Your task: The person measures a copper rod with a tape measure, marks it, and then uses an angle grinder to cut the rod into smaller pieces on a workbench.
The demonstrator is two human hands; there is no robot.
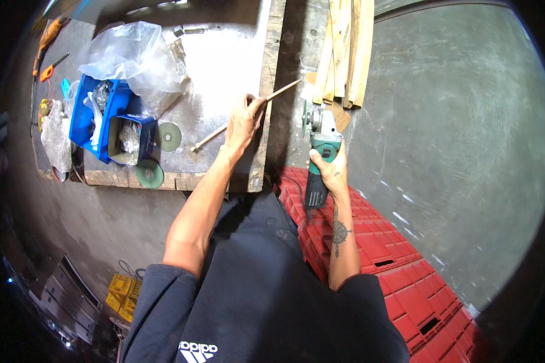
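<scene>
My left hand (pixel 243 126) is closed on a thin wooden rod (pixel 283 89) at the right edge of the workbench (pixel 215 63). The rod slants across the edge, one end over the bench top and the other sticking out past it. My right hand (pixel 332 168) grips a green and black angle grinder (pixel 324 147) by its body, off the bench's right side. The grinder's head points away from me, and its thin disc (pixel 304 118) stands edge-on near the rod's outer end, apart from it. Whether the disc spins I cannot tell.
Two blue bins (pixel 89 130) with a clear plastic bag (pixel 136 60) stand on the bench's left. Green discs (pixel 169 137) lie beside them. Long wooden boards (pixel 348 51) rest beyond the grinder. Red plastic panels (pixel 393 275) lie at my right, and yellow crates (pixel 122 295) behind left.
</scene>
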